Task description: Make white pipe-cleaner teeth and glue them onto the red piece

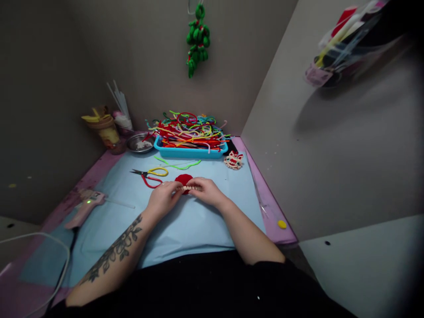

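Observation:
Between my two hands is a short cream strip with a bumpy, bead-like edge. My left hand pinches its left end, and my right hand pinches the other. Right behind the strip is a round red fuzzy piece, partly covered by my fingers; whether the two are joined I cannot tell. Scissors with one yellow and one red handle lie spread just left of my left hand. Beyond my hands, a bent green pipe cleaner rests on the blue cloth.
A blue tray heaped with colourful pipe cleaners stands at the back, beside a metal bowl. A cream-and-red fuzzy animal face lies to the right. At left are a pink glue gun and its cable. Tweezers and a yellow disc lie right.

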Demonstrator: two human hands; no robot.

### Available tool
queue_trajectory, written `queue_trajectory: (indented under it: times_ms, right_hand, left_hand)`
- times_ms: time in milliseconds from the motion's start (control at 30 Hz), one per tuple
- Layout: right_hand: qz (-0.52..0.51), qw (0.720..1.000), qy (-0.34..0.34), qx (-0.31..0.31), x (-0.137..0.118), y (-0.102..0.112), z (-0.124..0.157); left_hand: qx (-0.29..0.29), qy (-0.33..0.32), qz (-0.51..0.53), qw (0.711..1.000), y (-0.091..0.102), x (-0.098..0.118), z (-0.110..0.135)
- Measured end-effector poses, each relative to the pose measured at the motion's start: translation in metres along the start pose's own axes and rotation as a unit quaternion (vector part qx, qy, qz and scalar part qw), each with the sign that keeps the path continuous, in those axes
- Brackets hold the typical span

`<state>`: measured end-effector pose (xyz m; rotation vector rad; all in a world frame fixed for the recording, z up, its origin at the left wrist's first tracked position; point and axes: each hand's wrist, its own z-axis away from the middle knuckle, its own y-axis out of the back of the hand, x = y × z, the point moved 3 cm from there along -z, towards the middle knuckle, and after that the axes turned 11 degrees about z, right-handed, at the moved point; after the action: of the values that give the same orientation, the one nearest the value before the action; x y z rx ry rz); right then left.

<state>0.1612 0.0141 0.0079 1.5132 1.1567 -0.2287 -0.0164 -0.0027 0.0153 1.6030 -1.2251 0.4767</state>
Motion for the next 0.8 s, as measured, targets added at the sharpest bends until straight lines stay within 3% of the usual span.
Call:
queue_trajectory:
  times_ms: [300, 533, 800]
  right_hand:
    - [0.045, 0.999, 0.017, 0.005, 0.002, 0.001, -0.001]
    - [0.077, 0.995, -0.040, 0.046, 0.000, -0.004, 0.002]
    - [0.098, 0.994, -0.021, 0.052, 0.000, -0.006, 0.001]
  left_hand:
    - [-0.039, -0.018, -0.124, 0.991, -0.001, 0.001, 0.002]
    - [-0.036, 0.011, -0.232, 0.972, -0.008, 0.000, 0.005]
    - [-0.031, -0.021, -0.199, 0.979, -0.010, -0.002, 0.002]
